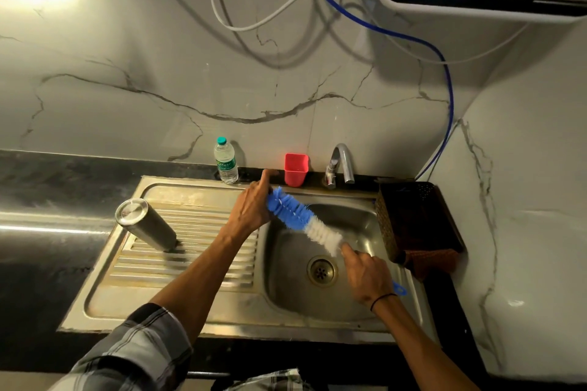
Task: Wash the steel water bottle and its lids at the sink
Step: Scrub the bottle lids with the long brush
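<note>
over the sink basin (295, 289), the right hand (368, 276) has its fingers curled round the handle of a bottle brush (305, 220), gripping just below the white bristles, with the forefinger laid forward along the stem; the blue end of the handle pokes out past the wrist. the left hand (254, 206) meets the blue bristle tip, its fingers bent at the far end of the brush, though whether they truly pinch the bristles or only press them i cannot tell, as the hand's back hides the fingertips. holding the brush at both ends over the bowl looks like a way to work or wring the bristles so any drips fall toward the drain (320, 270).

further out, the steel water bottle (146, 224) stands mouth down on the ribbed draining board (190, 251), well apart from both hands, presumably set that way so water runs out along the grooves. no lids can be made out. the tap (341, 165) shows no running stream. behind the sink stand a red cup (296, 168) and 1 clear plastic bottle (226, 160); a dark basket (416, 219) sits at the right rim.
</note>
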